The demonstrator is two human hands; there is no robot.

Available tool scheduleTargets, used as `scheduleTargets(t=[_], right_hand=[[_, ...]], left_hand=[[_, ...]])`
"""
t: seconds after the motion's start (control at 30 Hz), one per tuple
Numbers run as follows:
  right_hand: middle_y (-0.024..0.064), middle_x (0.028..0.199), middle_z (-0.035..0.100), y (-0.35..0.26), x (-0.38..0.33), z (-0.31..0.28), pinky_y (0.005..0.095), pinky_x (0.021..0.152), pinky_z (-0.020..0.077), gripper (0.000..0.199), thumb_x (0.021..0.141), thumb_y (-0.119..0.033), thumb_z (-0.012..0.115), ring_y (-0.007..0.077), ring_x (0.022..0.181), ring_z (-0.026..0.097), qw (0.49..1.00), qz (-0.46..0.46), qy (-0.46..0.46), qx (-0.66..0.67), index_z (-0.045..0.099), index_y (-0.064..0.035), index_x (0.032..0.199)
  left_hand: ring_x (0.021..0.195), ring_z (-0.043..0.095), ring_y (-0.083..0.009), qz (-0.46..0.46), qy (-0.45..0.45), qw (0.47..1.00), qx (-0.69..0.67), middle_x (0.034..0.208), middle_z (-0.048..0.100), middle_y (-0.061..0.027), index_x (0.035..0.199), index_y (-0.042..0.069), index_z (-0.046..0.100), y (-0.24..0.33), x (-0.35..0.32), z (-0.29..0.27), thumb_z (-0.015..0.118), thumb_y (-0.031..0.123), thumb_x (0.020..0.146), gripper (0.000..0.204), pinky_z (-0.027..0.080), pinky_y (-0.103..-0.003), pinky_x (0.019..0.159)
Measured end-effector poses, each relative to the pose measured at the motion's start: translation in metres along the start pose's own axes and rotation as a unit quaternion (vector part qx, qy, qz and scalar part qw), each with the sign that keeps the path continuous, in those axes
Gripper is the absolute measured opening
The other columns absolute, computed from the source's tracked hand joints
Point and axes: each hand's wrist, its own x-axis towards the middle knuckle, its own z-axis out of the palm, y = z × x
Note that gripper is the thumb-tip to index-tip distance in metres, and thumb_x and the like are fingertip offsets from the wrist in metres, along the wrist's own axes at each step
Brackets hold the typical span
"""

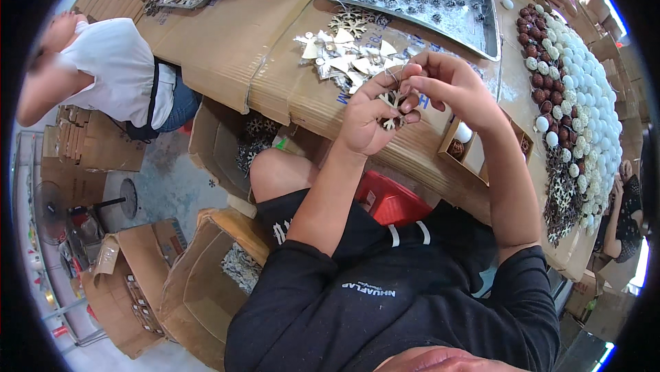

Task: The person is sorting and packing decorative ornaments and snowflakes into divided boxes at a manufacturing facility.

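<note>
A pale wooden snowflake ornament [390,123] is held in the fingers of my left hand [363,123], just above the table's near edge. My right hand [457,90] is closed beside it, its fingertips pinched at the snowflake's upper side. A thin thread seems to show there, but what the right fingers grip is too small to make out. Beyond my hands lies a pile of white and pale wooden ornaments [340,59], with more snowflakes [350,21] behind it. Under my right forearm stands a small divided cardboard box [474,159] holding a white ball and brown balls.
A metal tray [498,45] of frosted pinecones sits at the back. Many white, brown and speckled balls [584,97] cover the table's right side. Open cartons [199,282] stand on the floor at left, near a red plastic stool [392,197]. Another person [117,62] is at the left.
</note>
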Motion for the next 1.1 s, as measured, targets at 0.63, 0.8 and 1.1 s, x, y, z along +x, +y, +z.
scheduleTargets(t=[0.63,0.8,1.1], right_hand=[[-0.0022,0.080,0.067,0.016,0.027,-0.011,0.0241,0.068,0.0476,0.014,0.085,-0.009,0.068,0.0054,0.073,0.057,0.997,0.013,0.029,-0.069,0.071,-0.0004,0.095],[-0.0018,0.080,0.067,0.005,0.071,-0.039,0.0239,0.058,0.0467,0.023,0.080,-0.009,0.070,0.0073,0.065,0.059,0.970,0.094,-0.138,-0.175,0.070,-0.0045,0.103],[0.0189,0.094,0.075,0.008,0.196,0.036,0.0465,0.082,0.0591,0.037,0.085,-0.039,0.072,0.0366,0.090,0.073,0.867,0.013,0.183,-0.463,0.077,-0.0047,0.097]], left_hand=[[0.083,0.048,-0.0192,-0.038,-0.053,0.996,-0.061,0.089,0.049,-0.0064,0.155,0.001,0.034,-0.006,0.003,-0.006,0.051,-0.004,0.071,0.086,0.042,-0.033,0.074],[0.078,0.044,-0.0156,-0.046,-0.017,0.997,-0.060,0.086,0.048,-0.0032,0.162,0.017,0.024,-0.025,0.007,-0.019,0.054,-0.001,0.067,0.102,0.038,-0.031,0.071],[0.079,0.050,-0.0178,-0.074,0.124,0.985,0.098,0.120,0.062,-0.0099,0.149,0.017,0.045,-0.044,0.010,-0.030,0.046,-0.014,0.068,0.087,0.047,-0.034,0.073]])
